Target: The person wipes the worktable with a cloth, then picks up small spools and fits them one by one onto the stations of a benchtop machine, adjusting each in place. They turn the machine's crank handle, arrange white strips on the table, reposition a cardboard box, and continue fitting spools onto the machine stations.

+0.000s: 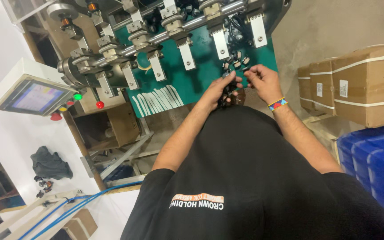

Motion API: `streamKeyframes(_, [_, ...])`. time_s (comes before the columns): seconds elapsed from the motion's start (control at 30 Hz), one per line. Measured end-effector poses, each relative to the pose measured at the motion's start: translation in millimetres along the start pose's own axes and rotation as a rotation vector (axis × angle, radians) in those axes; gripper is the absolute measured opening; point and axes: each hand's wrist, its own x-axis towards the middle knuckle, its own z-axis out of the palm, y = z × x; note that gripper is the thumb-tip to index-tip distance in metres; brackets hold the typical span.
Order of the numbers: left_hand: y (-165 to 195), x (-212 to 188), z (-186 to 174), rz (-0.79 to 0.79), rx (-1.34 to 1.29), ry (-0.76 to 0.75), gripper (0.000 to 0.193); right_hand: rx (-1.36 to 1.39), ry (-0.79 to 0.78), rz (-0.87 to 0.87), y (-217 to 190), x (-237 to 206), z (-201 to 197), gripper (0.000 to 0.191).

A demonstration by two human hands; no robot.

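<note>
My left hand (222,90) is closed around a small bunch of dark parts (227,94) at the front edge of a green machine table (196,80). My right hand (259,78), with a striped wristband (277,104), pinches a small piece just to the right of the left hand. A few small dark and silver parts (236,60) lie on the green surface just beyond the fingers. A row of white strips (156,100) lies on the table to the left of the hands.
A shaft with several metal fixtures (156,35) runs across the machine. A control screen (35,97) with red and green buttons stands at left. Strapped cardboard boxes (361,84) and blue crates (374,155) sit at right. Blue hoses (76,206) run at lower left.
</note>
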Motion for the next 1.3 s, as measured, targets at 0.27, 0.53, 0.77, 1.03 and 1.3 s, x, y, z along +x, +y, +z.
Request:
streamKeyframes(0.27, [-46, -35, 10, 0.139, -0.013, 0.122, 0.046, 0.306, -0.059, -0.028, 8, 27, -45, 0.029])
streamKeyframes(0.53, [-51, -54, 6, 0.245, 0.076, 0.220, 0.055, 0.332, 0.044, -0.029, 8, 47, -34, 0.032])
streamKeyframes(0.77, [-29, -37, -4, 0.186, 0.009, 0.196, 0.059, 0.233, -0.113, 0.071, -19, 23, -12, 0.039])
streamKeyframes(1.03, [-11, -27, 10, 0.060, 0.081, 0.168, 0.075, -0.191, -0.277, -0.261, -44, -13, 40, 0.042])
streamKeyframes(1.3, [-7, -46, -3, 0.027, 0.118, -0.053, 0.078, 0.045, -0.260, 0.085, -19, 9, 39, 0.030])
